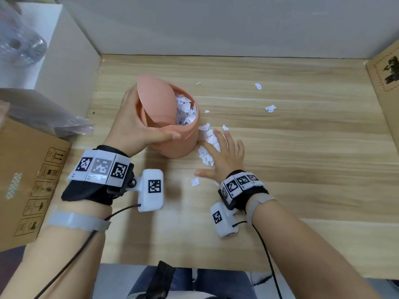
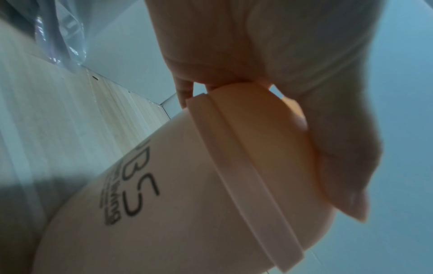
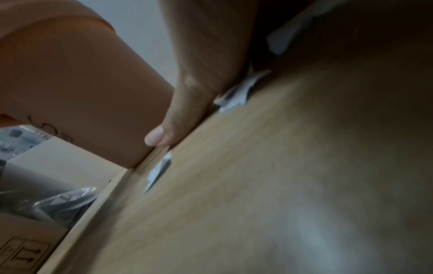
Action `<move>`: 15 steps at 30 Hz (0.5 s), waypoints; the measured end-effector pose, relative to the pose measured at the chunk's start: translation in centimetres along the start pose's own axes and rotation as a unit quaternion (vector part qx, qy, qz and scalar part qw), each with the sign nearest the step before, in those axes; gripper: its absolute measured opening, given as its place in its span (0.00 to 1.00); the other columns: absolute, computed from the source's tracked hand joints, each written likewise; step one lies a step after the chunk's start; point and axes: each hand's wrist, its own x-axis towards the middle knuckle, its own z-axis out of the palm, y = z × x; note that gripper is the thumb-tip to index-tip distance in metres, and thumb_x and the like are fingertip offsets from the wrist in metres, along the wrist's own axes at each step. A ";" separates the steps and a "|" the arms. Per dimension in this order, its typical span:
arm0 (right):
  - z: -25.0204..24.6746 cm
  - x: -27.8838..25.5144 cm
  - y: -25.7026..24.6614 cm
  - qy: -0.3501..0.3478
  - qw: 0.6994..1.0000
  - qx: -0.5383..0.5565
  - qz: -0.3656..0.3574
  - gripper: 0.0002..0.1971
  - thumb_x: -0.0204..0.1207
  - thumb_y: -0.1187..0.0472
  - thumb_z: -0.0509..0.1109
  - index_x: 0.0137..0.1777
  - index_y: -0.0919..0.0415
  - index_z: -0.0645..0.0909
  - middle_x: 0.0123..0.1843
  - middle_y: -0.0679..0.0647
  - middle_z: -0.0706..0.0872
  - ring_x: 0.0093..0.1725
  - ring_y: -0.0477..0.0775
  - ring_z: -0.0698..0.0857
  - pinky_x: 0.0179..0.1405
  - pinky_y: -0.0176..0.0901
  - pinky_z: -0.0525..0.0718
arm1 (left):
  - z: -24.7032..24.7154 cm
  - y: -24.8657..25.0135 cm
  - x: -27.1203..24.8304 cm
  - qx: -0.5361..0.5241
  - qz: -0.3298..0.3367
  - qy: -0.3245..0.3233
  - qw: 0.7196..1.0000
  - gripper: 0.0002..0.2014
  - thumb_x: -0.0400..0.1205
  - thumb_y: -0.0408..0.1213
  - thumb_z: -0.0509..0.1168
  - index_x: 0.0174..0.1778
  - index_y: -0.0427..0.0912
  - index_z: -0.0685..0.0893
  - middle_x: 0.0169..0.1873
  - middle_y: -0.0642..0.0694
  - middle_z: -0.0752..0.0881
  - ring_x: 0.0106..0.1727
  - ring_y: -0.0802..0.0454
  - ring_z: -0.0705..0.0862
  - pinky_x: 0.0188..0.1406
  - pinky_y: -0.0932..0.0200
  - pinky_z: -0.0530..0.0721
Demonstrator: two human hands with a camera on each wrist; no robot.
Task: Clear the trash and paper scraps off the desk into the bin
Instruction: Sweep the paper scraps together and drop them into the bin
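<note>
A small salmon-pink bin stands on the wooden desk, its swing lid tipped open over torn white paper inside. My left hand grips the bin's rim, thumb across the front, fingers behind. My right hand lies flat with spread fingers on a pile of paper scraps just right of the bin. Loose scraps lie near my thumb and farther out on the desk. In the right wrist view, scraps show under my palm.
A white box stands at the back left with plastic bags beside it. A cardboard box sits at the left edge, another cardboard box at the right. A grey wall closes the back.
</note>
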 end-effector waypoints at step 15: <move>-3.3 2.6 -0.5 -0.031 0.991 0.124 0.045 0.03 0.80 0.64 0.59 0.46 0.63 0.72 0.51 0.63 0.77 0.51 0.61 0.77 0.51 0.49 0.71 | 0.2 0.5 -0.4 0.021 0.001 0.011 1.000 0.59 0.44 0.54 0.81 0.75 0.46 0.68 0.70 0.48 0.71 0.73 0.50 0.74 0.73 0.42 0.75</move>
